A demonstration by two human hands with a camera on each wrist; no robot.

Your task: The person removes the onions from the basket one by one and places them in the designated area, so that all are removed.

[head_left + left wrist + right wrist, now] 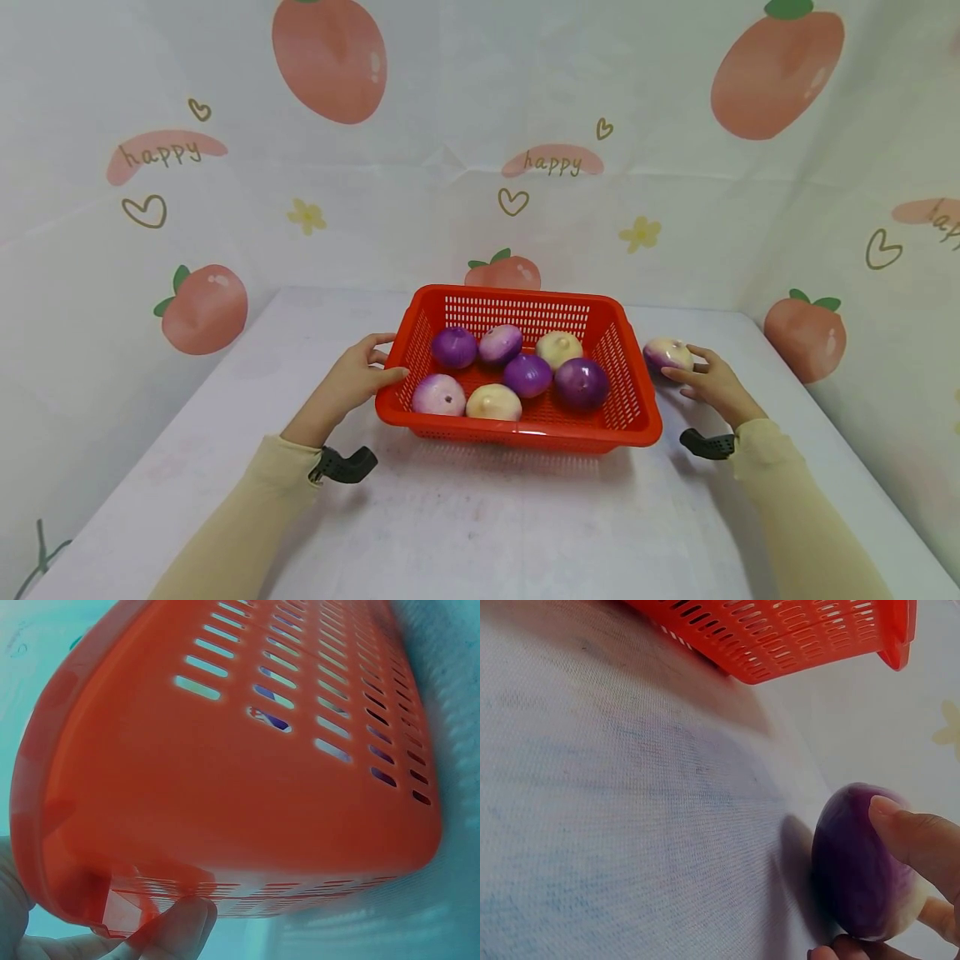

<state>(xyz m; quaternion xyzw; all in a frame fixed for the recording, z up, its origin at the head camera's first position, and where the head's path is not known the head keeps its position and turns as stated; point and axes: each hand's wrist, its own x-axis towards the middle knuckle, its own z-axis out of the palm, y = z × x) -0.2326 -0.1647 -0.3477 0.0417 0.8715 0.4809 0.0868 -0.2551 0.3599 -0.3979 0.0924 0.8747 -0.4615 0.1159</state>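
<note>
A red plastic basket (517, 429) with slotted walls holds several onions, some purple like the one at its right (582, 384), some pale. At its left end my left hand (347, 387) grips the rim, thumb on top and fingers curled beneath, as the left wrist view shows close up. Right of the basket, my right hand (716, 385) holds a purple-and-white onion (664, 355) between thumb and fingers. The right wrist view shows this onion (855, 862) low over the tabletop beside its shadow; whether it touches the surface I cannot tell.
A pale, cloth-covered table (480, 525) lies under everything. White cloth walls (420, 217) with printed fruit, hearts and words stand behind and at both sides. Dark wrist-camera mounts (348, 465) jut from both sleeves.
</note>
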